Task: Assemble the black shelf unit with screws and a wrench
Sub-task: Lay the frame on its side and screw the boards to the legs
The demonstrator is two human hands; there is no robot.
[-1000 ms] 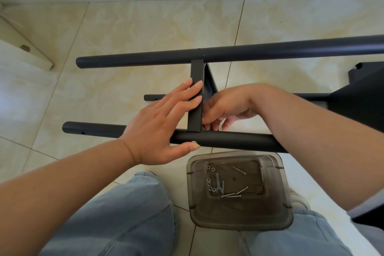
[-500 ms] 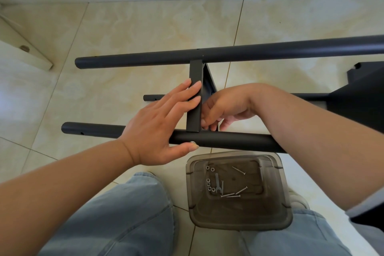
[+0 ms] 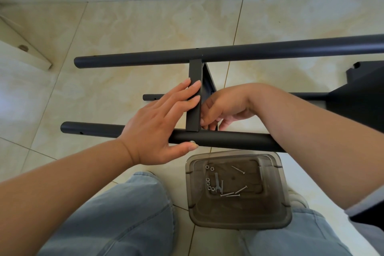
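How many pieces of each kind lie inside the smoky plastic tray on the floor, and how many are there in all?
Nuts: 6
Screws: 6 (the one by the right wall is faint)
Wrench: 1
Total: 13 pieces in the tray

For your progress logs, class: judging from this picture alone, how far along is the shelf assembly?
Done: a shelf panel at the right already sits between the tubes.
In hand: the left hand presses a crossbar and a screw head at the near tube; the right hand works behind the joint, its fingertips hidden.
Left: screws, nuts and the wrench lie in the tray, so more joints probably remain.
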